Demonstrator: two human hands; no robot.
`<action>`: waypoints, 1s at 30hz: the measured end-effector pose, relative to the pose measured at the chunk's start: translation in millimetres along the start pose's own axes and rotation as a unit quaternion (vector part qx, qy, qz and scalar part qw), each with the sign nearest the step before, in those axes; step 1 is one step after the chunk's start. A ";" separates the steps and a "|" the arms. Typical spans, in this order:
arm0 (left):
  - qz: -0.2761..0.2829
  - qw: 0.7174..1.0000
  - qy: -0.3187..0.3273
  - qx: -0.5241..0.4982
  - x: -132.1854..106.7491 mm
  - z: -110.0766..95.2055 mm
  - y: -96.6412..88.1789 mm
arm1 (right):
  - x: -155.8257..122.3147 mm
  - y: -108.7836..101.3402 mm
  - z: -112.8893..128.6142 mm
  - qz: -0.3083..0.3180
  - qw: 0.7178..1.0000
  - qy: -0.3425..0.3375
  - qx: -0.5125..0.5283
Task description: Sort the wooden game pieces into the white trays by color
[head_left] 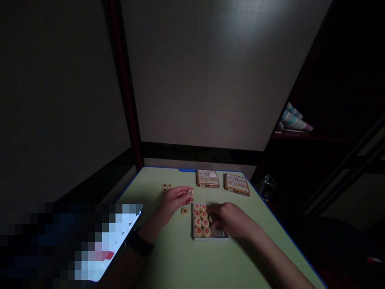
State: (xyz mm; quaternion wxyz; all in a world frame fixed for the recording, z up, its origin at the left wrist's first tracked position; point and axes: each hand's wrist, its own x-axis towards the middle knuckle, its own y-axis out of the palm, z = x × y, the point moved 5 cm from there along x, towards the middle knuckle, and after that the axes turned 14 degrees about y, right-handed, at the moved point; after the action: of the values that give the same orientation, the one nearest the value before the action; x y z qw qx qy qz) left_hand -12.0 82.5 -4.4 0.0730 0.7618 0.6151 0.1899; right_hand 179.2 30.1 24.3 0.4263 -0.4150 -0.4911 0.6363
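Note:
My left hand (176, 200) is closed in a pinch on a round wooden Chinese chess piece (191, 193), held above the table left of the box. My right hand (227, 218) reaches over the right part of an open shallow box (211, 238). Its fingers curl round a chess piece (211, 218) that they partly cover. Inside the box, red-marked chess pieces (197, 221) stand in two columns on the left. Beside the box lies a loose chess piece (184, 210) with a dark mark. Behind my left hand is a small group of chess pieces (165, 186).
Two flat printed boxes (208, 178) (237, 184) lie at the back of the pale green table (174, 261), which has a blue edge. A bright, pixelated screen (116, 237) is at the left. Past the right edge stands a shiny object (267, 186).

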 end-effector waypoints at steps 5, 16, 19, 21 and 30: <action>0.005 1.000 -0.002 0.008 1.1 3.2 -0.8 | 1.0 2.0 -1.4 -0.021 0.999 0.014 -0.037; 0.087 0.996 0.000 0.007 -5.0 6.3 7.6 | 2.7 -1.6 -4.7 -0.077 0.997 0.020 0.006; 0.119 0.993 -0.021 0.013 -8.1 10.2 12.8 | -1.1 -9.5 -3.5 -0.130 0.987 -0.017 0.096; 0.136 0.990 -0.032 0.019 -10.0 15.0 16.5 | -4.4 -10.8 2.5 -0.158 0.975 -0.065 0.139; 0.158 0.984 -0.046 0.070 -12.3 22.9 20.1 | -8.3 -5.0 14.8 -0.191 0.969 -0.129 0.088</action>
State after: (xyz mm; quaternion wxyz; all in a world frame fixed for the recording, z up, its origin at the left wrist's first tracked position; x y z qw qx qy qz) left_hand 13.0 68.8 -21.0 0.0165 0.8604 0.4949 0.1202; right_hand 168.2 18.9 32.7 0.5076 -0.1886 -0.5539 0.6324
